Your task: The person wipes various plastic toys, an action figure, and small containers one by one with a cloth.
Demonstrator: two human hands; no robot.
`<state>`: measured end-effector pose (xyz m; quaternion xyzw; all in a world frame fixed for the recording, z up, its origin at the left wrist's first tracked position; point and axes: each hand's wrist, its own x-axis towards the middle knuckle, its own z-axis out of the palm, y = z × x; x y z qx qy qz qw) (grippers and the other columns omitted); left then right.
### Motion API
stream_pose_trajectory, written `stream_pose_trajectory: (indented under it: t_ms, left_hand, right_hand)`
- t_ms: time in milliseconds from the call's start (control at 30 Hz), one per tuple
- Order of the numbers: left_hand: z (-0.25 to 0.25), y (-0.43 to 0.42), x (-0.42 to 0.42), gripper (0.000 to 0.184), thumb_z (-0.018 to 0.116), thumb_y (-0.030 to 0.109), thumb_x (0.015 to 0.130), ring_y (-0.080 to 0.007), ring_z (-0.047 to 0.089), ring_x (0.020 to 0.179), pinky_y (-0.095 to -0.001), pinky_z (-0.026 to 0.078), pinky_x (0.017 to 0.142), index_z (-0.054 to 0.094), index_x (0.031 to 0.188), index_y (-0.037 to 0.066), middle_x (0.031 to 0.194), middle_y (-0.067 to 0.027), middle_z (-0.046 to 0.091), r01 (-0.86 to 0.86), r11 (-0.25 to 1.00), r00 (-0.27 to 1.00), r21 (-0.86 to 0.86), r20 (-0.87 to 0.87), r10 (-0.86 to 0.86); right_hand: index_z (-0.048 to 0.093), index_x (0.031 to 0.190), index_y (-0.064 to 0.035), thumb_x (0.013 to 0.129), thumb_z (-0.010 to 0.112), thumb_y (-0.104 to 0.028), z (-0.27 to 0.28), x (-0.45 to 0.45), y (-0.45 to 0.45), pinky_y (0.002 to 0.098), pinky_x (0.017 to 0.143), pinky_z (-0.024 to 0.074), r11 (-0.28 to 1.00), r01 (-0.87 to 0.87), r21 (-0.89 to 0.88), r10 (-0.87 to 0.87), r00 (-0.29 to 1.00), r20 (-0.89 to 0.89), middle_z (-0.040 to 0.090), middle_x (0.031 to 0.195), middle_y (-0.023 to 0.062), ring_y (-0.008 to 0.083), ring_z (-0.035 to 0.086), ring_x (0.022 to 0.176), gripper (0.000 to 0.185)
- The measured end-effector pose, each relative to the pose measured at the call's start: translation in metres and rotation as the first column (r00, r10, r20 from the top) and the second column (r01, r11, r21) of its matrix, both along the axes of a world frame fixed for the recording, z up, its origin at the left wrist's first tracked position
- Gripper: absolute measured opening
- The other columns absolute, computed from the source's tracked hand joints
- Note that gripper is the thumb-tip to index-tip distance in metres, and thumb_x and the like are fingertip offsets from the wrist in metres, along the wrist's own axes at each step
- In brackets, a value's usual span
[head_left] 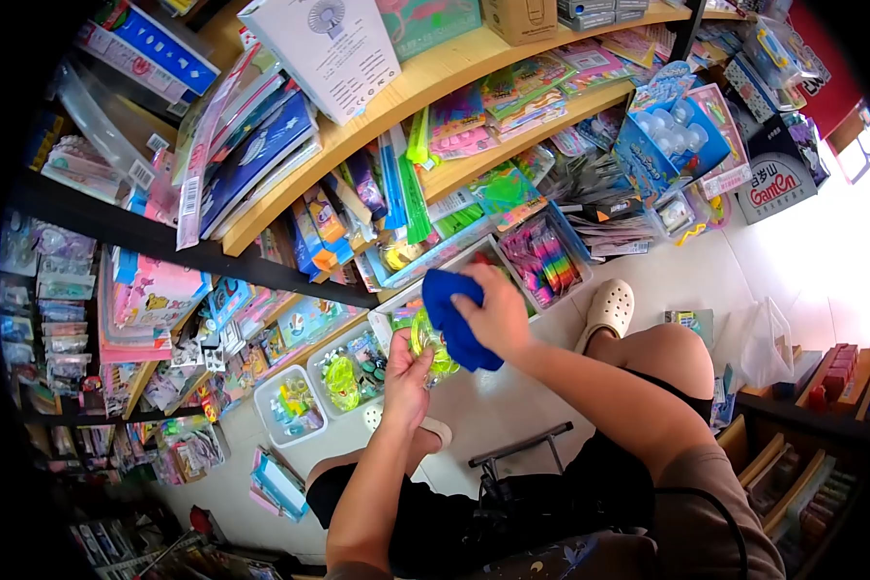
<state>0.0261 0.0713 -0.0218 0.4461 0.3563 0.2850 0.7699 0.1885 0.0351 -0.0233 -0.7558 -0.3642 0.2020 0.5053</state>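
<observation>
A crumpled blue cloth (459, 324) hangs from my right hand (498, 311), whose fingers are closed around its upper part. Just left of it, my left hand (409, 379) pinches a yellow-green, loop-shaped item (421, 332) that looks like clear plastic; its exact kind I cannot make out. The cloth is beside this item and may touch it. Both hands are over a white bin (385, 319), partly hidden by them. To the left stand a bin of yellow-green items (341, 382) and a white bin of small packets (296, 406).
Curved wooden shelves (425, 82) packed with packaged goods arch above the hands. A bin of rainbow-coloured items (543, 259) is right of the cloth. A black metal bar (522, 445) stands between my knees. Wooden compartments (783, 474) are at lower right.
</observation>
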Motion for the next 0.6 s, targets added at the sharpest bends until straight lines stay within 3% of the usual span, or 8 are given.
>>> stream_pose_trajectory:
  t_ms: [100,167,233,333,433,467,567,600]
  left_hand:
    - [0.003,0.002,0.004,0.026,0.047,-0.002,0.088,-0.0124,0.052,0.099,-0.0276,0.040,0.088,0.045,0.113,0.006,0.111,-0.0054,0.054,0.001,0.999,1.000,-0.048,0.026,0.000]
    - [0.003,0.013,0.000,0.025,0.046,-0.002,0.088,-0.0126,0.051,0.101,-0.0282,0.039,0.090,0.045,0.112,0.005,0.112,-0.0055,0.054,-0.011,0.994,0.999,-0.106,0.038,0.015]
    - [0.009,0.024,0.000,0.030,0.044,-0.004,0.087,-0.0132,0.050,0.104,-0.0292,0.038,0.093,0.045,0.116,0.004,0.114,-0.0063,0.053,0.000,0.988,0.996,-0.153,0.087,0.014]
    - [0.023,0.036,0.001,0.034,0.045,-0.001,0.088,-0.0143,0.050,0.105,-0.0295,0.038,0.093,0.043,0.122,0.003,0.113,-0.0060,0.052,0.024,0.987,0.994,-0.161,0.110,-0.007]
    - [-0.003,0.036,0.001,0.030,0.045,0.003,0.090,-0.0149,0.050,0.102,-0.0291,0.038,0.092,0.044,0.121,0.003,0.109,-0.0045,0.052,0.045,0.931,0.963,0.363,-0.263,0.056]
    - [-0.011,0.031,-0.001,0.028,0.047,0.008,0.091,-0.0161,0.050,0.098,-0.0289,0.038,0.091,0.045,0.119,0.003,0.108,-0.0049,0.050,0.019,0.863,0.912,0.505,-0.362,0.192]
    - [-0.026,0.027,-0.010,0.027,0.047,0.015,0.093,-0.0173,0.049,0.095,-0.0297,0.039,0.090,0.046,0.117,0.004,0.109,-0.0072,0.048,0.015,0.830,0.893,0.558,-0.381,0.240]
    - [-0.028,0.027,-0.011,0.033,0.046,0.024,0.094,-0.0185,0.046,0.106,-0.0294,0.035,0.094,0.045,0.122,0.005,0.117,-0.0093,0.047,0.001,0.911,0.946,0.412,-0.295,0.133]
  right_hand:
    - [0.058,0.102,-0.0054,0.073,0.067,-0.012,-0.019,0.027,0.003,0.0371,0.077,0.0470,0.975,0.139,-0.172,-0.148,0.988,-0.045,0.062,0.093,0.0176,0.0328,0.060,0.088,0.032]
    - [0.058,0.105,-0.0052,0.072,0.068,-0.010,-0.040,0.039,0.002,0.0346,0.077,0.0471,0.953,0.170,-0.249,-0.202,0.973,-0.109,0.063,0.092,0.0177,0.0289,0.062,0.085,0.036]
    - [0.058,0.106,-0.0060,0.071,0.068,-0.013,-0.059,0.041,0.001,0.0381,0.077,0.0482,0.946,0.162,-0.281,-0.226,0.951,-0.213,0.064,0.096,0.0168,0.0297,0.062,0.088,0.037]
    - [0.059,0.105,-0.0041,0.076,0.066,-0.013,-0.064,0.027,0.007,0.0344,0.075,0.0492,0.974,0.100,-0.203,-0.217,0.667,-0.712,0.065,0.094,0.0110,0.0218,0.063,0.084,0.031]
    - [0.059,0.104,-0.0050,0.081,0.063,-0.011,-0.045,0.012,0.014,0.0312,0.074,0.0497,0.998,0.018,0.064,0.060,0.150,-0.987,0.064,0.092,0.0061,0.0161,0.061,0.082,0.024]
    - [0.059,0.104,-0.0070,0.083,0.061,-0.011,-0.029,0.005,0.015,0.0296,0.074,0.0498,0.999,-0.025,0.040,0.042,0.104,-0.994,0.063,0.093,0.0052,0.0153,0.061,0.082,0.021]
    - [0.056,0.107,-0.0079,0.084,0.061,-0.014,-0.019,-0.008,0.018,0.0290,0.075,0.0490,0.995,-0.062,0.074,0.082,0.124,-0.989,0.061,0.095,0.0041,0.0138,0.059,0.082,0.024]
    - [0.054,0.110,-0.0080,0.084,0.061,-0.013,-0.021,-0.011,0.018,0.0296,0.078,0.0482,0.994,-0.070,0.087,0.099,0.185,-0.978,0.060,0.099,0.0041,0.0143,0.058,0.086,0.027]
